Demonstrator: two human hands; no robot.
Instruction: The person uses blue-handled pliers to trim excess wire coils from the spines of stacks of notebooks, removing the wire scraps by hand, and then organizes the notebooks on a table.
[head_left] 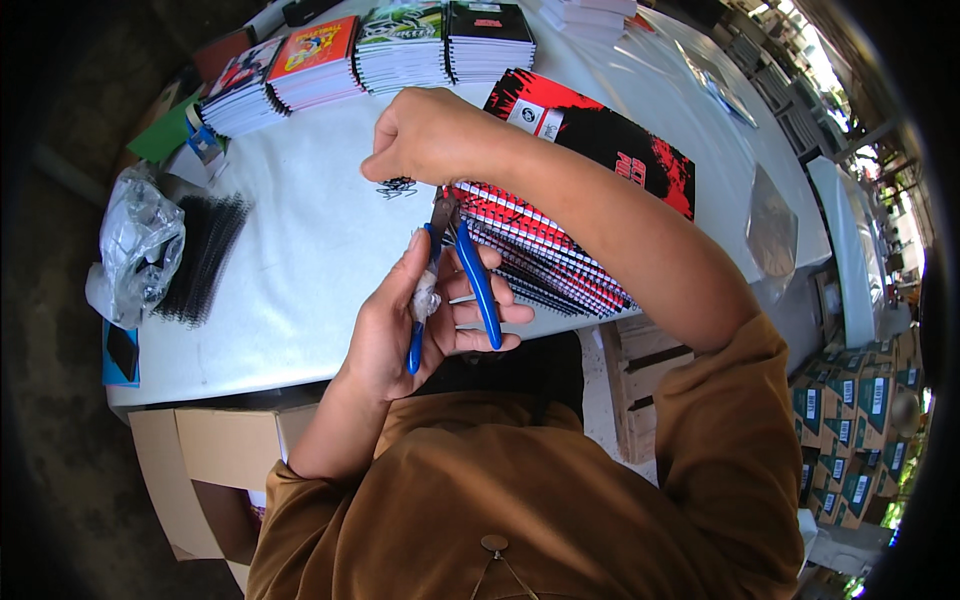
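Blue-handled cutting pliers (478, 290) rest in my left hand (385, 325), their handles spread and their jaws pointing away from me. Whitish wrapping covers part of the left handle. My right arm crosses above the pliers, and my right hand (425, 135) is closed beyond the jaws; what its fingers hold, if anything, is hidden. Just below that hand lies a small heap of black coil clippings (397, 187). Spiral-bound notebooks (560, 265) lie to the right of the pliers, their bound edges toward me, partly covered by my right forearm. Their red-and-black cover (590, 125) shows beyond the forearm.
Several stacks of notebooks (400, 55) line the table's far side. At the left, black binding coils (205, 260) lie beside a clear plastic bag (140, 245). An open cardboard box (225, 450) stands below the white table (270, 340). Stacked cartons (850, 430) are at the right.
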